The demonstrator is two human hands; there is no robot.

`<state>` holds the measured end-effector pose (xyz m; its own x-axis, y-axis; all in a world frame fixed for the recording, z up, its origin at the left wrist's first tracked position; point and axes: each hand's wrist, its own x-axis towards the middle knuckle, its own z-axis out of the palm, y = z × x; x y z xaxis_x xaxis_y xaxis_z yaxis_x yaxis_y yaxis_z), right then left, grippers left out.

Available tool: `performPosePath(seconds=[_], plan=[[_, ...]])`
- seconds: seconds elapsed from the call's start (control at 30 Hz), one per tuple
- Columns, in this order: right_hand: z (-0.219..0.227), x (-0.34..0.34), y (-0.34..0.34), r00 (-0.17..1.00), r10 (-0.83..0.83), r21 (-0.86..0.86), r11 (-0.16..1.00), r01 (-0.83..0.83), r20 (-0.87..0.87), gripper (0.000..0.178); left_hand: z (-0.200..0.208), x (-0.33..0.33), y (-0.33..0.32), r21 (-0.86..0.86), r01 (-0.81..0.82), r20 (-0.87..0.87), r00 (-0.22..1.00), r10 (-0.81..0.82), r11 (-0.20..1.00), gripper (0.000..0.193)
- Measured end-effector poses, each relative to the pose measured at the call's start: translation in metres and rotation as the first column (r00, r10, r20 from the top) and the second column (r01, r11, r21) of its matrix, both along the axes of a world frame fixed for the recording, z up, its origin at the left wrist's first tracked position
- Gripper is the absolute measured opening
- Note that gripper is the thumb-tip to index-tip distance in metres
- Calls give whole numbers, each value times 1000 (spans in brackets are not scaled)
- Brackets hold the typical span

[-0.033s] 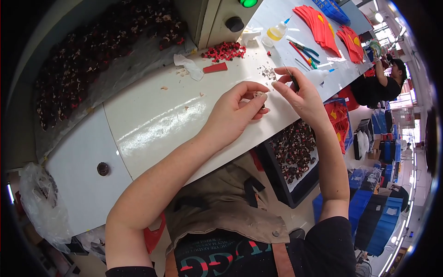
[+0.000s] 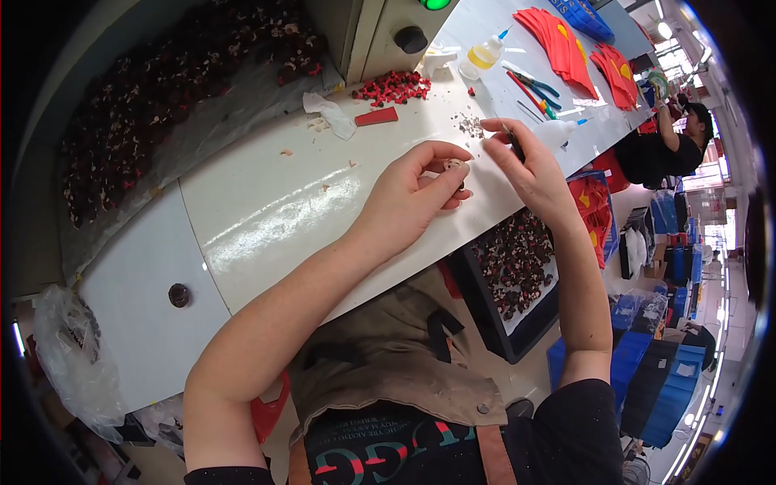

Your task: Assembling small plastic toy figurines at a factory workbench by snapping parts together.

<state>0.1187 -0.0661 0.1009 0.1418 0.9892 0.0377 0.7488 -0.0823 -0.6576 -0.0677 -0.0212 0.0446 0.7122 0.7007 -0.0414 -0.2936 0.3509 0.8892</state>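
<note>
"Movement in the head view?"

"Barely. The right hand (image 2: 532,171) has edged slightly away from the left hand (image 2: 404,198), its thumb drawn back; the left looks the same."

"What's each gripping?"

"The left pinches a small pale-and-dark piece (image 2: 455,165) over the worktable (image 2: 271,206), near its edge. The right curls loosely around a dark, slender tool (image 2: 515,145); I can't make out the tip."

"So what does that shift mean?"

"Tool and piece are apart, so I'd judge nothing's being done to the piece this instant. Pale crumbs (image 2: 469,126) lie just beyond the fingers; a black tray (image 2: 529,338) of dark bits (image 2: 513,263) sits beside the table's near edge."
</note>
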Motion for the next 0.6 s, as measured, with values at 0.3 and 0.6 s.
performPosePath(seconds=[0.3, 0.6], plan=[[-21, 18, -18, 981, 116, -30, 992, -122, -153, 30, -27, 21, 7, 151, -24, -122, 992, 43, 988, 30], [-35, 16, -24, 973, 136, -52, 988, -148, -185, 28, -44, 28, 6, 211, -33, -163, 984, 69, 977, 33]])
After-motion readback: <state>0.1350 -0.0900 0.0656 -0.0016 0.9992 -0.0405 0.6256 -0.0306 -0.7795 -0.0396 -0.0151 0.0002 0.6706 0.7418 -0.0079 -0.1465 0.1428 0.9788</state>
